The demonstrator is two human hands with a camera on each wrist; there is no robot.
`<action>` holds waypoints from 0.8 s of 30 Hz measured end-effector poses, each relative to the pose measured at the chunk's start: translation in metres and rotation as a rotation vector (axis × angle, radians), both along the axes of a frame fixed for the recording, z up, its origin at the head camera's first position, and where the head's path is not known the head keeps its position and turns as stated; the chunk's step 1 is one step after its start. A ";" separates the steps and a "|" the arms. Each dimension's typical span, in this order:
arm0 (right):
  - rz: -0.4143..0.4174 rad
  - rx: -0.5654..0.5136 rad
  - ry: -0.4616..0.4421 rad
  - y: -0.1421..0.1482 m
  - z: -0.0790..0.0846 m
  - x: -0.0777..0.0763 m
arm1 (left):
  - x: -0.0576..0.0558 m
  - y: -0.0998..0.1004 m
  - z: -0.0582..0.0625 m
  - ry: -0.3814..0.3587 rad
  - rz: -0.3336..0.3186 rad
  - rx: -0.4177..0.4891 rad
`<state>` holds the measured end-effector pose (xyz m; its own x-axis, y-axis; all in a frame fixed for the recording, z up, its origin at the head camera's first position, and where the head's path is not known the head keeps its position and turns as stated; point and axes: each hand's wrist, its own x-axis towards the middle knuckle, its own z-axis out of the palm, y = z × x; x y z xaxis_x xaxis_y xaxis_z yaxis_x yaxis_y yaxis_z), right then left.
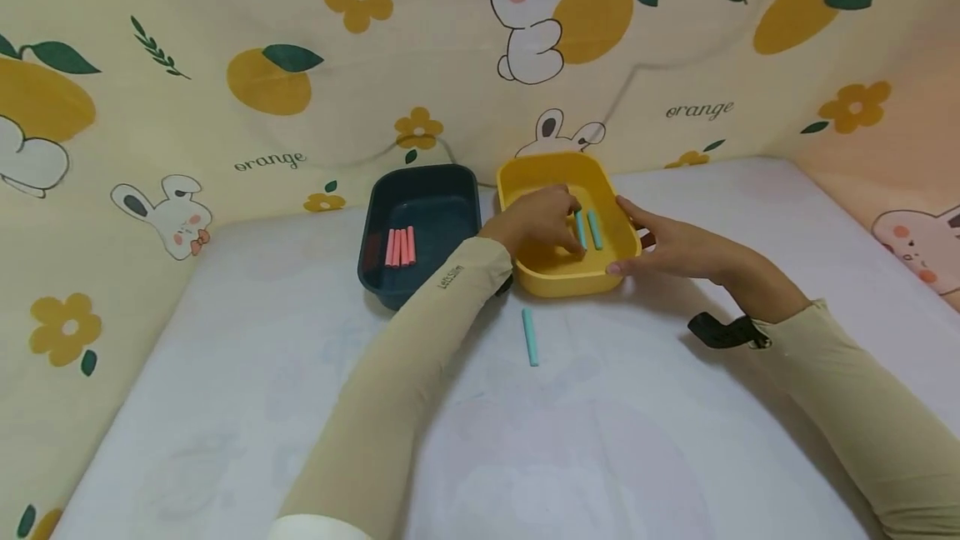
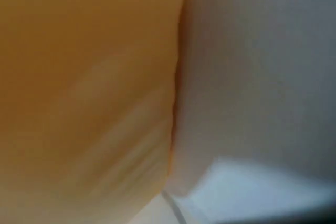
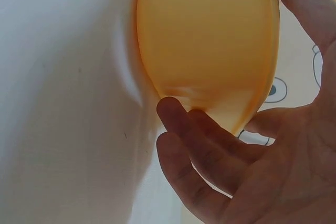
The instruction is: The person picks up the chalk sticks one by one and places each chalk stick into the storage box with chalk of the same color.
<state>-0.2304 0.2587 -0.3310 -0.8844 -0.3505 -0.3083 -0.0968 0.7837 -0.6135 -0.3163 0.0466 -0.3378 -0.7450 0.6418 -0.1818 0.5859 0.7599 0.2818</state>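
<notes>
My left hand (image 1: 542,219) reaches into the yellow tray (image 1: 558,284), with a teal chalk stick (image 1: 580,229) pinched between thumb and finger. Beside it, a second teal chalk stick (image 1: 595,230) lies on the tray floor. On the right side my right hand (image 1: 671,247) grips the tray's rim and outer wall. The right wrist view shows its fingers (image 3: 194,150) bent against the tray's corner. Another teal chalk stick (image 1: 530,337) lies on the table in front of the tray. In the left wrist view only the blurred yellow tray wall (image 2: 89,77) and table appear.
A dark blue tray (image 1: 382,283) stands just left of the yellow one, with several pink chalk sticks (image 1: 401,247) side by side in it. The left forearm passes over its near right corner. A printed cloth (image 1: 450,40) hangs behind the white table (image 1: 247,407).
</notes>
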 end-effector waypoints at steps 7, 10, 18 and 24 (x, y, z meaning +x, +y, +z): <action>0.014 -0.033 -0.002 -0.002 -0.001 0.000 | 0.004 0.009 -0.010 -0.034 0.061 0.064; 0.011 -0.027 -0.005 -0.002 0.000 0.000 | 0.004 0.009 -0.011 -0.072 0.102 0.117; 0.004 -0.017 0.004 0.001 0.001 0.000 | 0.003 0.011 -0.010 -0.095 0.154 0.134; 0.005 -0.023 0.004 0.001 -0.002 0.000 | 0.004 0.012 -0.011 -0.128 0.170 0.089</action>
